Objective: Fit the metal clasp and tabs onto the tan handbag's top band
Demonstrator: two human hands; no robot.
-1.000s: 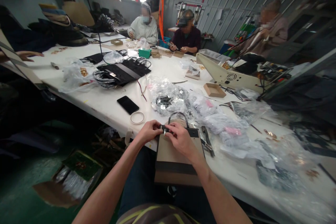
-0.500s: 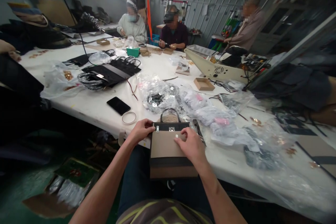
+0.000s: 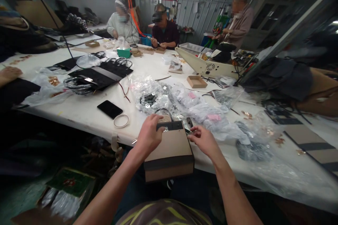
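Observation:
A taupe and black handbag (image 3: 169,144) leans at the table's front edge over my lap, its dark handle (image 3: 167,111) upward. A small silver clasp plate (image 3: 166,129) sits on its black top band. My left hand (image 3: 151,135) grips the bag's upper left corner, thumb on the front beside the plate and fingers over the top edge. Just off the upper right corner, my right hand (image 3: 202,139) is closed in a pinch; what is between the fingertips is too small to make out. A dark narrow tool-like piece (image 3: 189,123) lies just beyond those fingers.
Plastic bags of metal fittings (image 3: 150,98) and white wrapped bundles (image 3: 200,109) lie behind the bag. At left are a phone (image 3: 109,109), a ring (image 3: 121,121) and black handbags (image 3: 102,74). A cardboard tray (image 3: 196,82) stands farther back. Several people sit or stand around.
My right hand has moved from the flap to beyond the bag's right edge. The small silver piece at its fingertips no longer shows on the flap. My left hand has moved further over the corner.

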